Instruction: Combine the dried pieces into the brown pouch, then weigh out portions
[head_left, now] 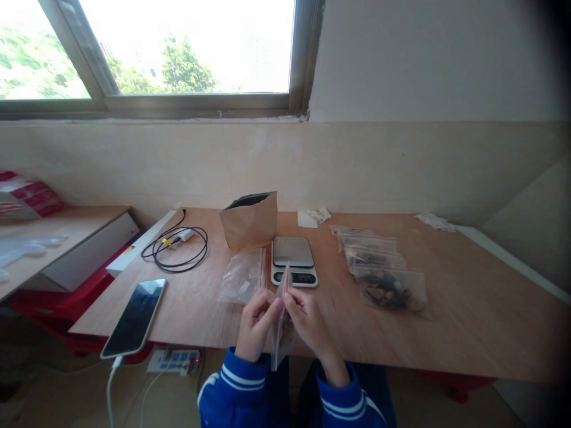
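Between my two hands, in front of the scale, a clear zip bag [278, 340] with a red seal strip is held edge-on. My left hand [257, 321] pinches its left side near the seal. Opposite, my right hand [307, 318] grips the seal from the right. Something brownish shows faintly inside; the bag's contents are mostly hidden. Just beyond the hands stands a white kitchen scale [293, 255] with a bare metal plate; its display is too small to read. Left of the scale lie clear zip bags [241, 278] with red strips, lying flat.
An upright brown paper pouch [250, 223] gapes behind the bags. To the right lie several zip bags of dried brown pieces [390, 289], overlapping in a row. A phone [136, 318] and a coiled black cable [173, 249] are at left. Crumpled tissue [319, 215] sits near the wall.
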`<control>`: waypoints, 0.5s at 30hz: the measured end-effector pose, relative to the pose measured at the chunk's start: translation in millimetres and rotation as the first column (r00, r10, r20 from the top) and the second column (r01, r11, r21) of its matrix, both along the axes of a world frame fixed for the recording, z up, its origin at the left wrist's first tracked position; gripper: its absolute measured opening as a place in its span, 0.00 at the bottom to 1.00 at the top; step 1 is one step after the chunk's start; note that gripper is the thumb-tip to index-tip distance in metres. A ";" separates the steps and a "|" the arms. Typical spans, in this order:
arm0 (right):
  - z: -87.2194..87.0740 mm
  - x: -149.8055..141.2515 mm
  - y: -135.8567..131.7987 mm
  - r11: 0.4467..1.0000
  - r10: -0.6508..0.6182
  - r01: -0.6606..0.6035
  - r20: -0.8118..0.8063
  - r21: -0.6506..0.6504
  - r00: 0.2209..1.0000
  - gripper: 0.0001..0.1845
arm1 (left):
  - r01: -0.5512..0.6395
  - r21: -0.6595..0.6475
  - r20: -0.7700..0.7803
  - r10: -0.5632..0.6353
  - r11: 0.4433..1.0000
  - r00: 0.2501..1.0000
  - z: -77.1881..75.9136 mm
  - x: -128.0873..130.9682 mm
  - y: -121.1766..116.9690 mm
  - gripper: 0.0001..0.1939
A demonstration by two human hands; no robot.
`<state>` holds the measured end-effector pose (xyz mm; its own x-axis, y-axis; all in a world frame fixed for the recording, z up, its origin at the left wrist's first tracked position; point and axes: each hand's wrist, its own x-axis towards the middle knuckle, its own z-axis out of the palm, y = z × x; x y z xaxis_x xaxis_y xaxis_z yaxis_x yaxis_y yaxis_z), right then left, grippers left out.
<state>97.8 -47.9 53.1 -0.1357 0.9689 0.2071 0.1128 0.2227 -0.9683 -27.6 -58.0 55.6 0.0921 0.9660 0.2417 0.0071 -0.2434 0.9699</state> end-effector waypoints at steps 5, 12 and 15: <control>-6.8 25.3 6.3 0.960 -0.278 0.279 -0.066 0.007 0.958 0.18 | -0.196 0.002 0.056 0.195 0.981 0.979 -0.8 -21.7 4.4 0.18; -2.4 33.9 4.3 0.970 -0.239 0.241 -0.156 -0.006 0.958 0.20 | -0.060 -0.010 0.033 0.061 0.998 0.998 0.2 -31.0 5.9 0.17; 3.1 27.5 0.7 0.965 -0.259 0.262 -0.226 -0.016 0.939 0.19 | 0.026 -0.034 0.153 -0.021 0.999 0.988 -11.1 -25.9 7.9 0.17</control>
<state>125.3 -47.2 56.2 0.1726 0.9607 0.2172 -0.0508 0.2289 -0.9721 -53.5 -50.1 44.5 0.0796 0.9724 0.2195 -0.1469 -0.2064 0.9674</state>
